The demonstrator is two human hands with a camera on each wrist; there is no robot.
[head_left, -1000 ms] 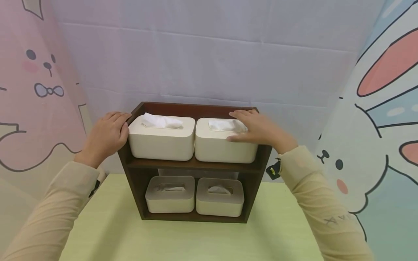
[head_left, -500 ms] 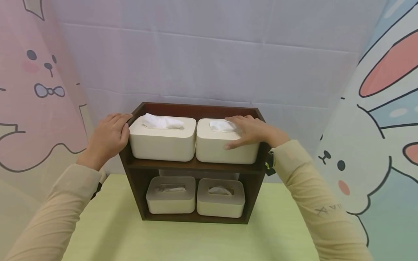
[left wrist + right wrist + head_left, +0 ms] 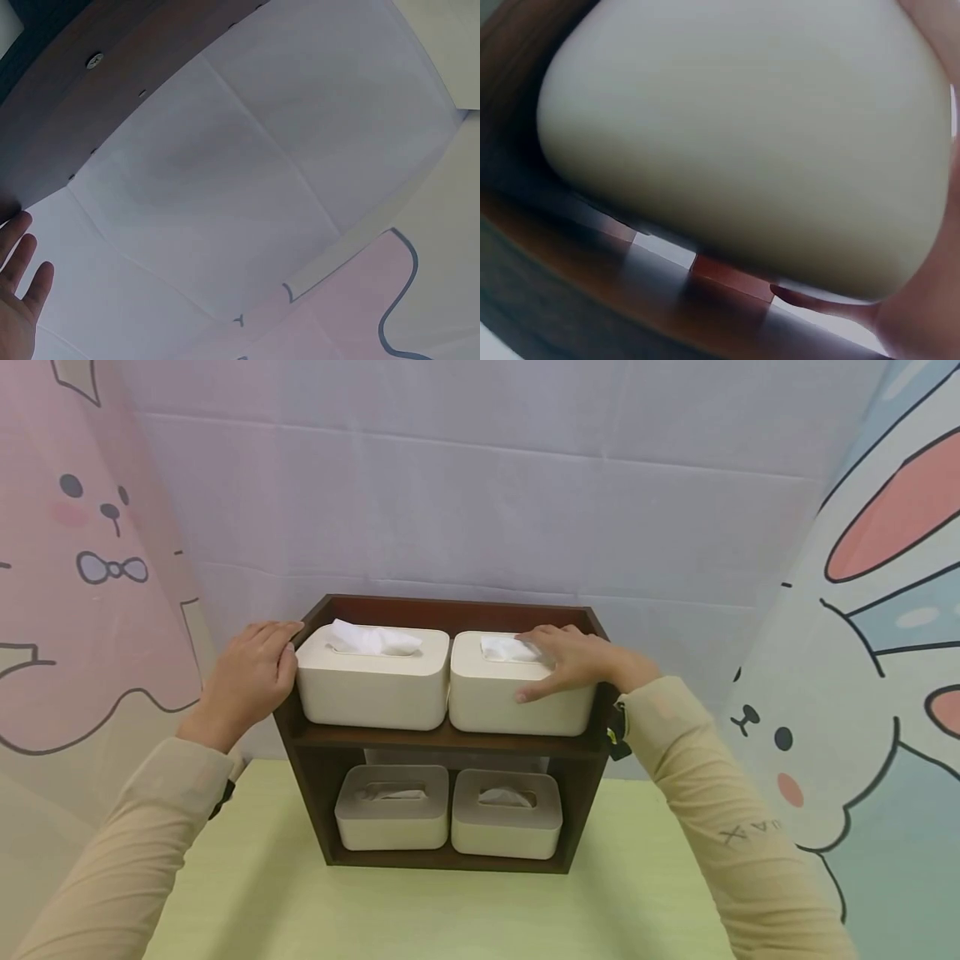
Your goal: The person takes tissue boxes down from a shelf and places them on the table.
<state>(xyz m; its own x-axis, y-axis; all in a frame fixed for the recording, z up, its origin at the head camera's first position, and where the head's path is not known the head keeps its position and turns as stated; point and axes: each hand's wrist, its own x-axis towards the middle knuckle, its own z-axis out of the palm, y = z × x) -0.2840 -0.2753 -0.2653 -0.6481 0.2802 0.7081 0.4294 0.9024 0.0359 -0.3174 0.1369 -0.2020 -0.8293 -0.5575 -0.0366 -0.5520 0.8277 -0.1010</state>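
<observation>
A dark brown two-tier shelf [image 3: 450, 741] holds cream tissue boxes on both levels. My left hand [image 3: 251, 672] rests against the upper left side of the shelf; in the left wrist view, the fingers [image 3: 21, 255] look fairly straight beside the dark side panel [image 3: 97, 82]. On the upper level, my right hand [image 3: 573, 660] holds the right tissue box [image 3: 487, 702], thumb across its front and fingers over its top. That box [image 3: 742, 135] fills much of the right wrist view. The upper left tissue box [image 3: 371, 693] stands beside it, a white tissue poking out.
Two more tissue boxes, a left one [image 3: 392, 814] and a right one [image 3: 506, 818], sit on the lower level under grey lids. The shelf stands on a pale green table [image 3: 420, 914]. A white cloth wall [image 3: 480, 510] is behind, with cartoon-printed cloth at both sides.
My right hand has moved slightly left and down onto the upper right tissue box, its fingers drawing in around it. My left hand and the boxes stay about where they were.
</observation>
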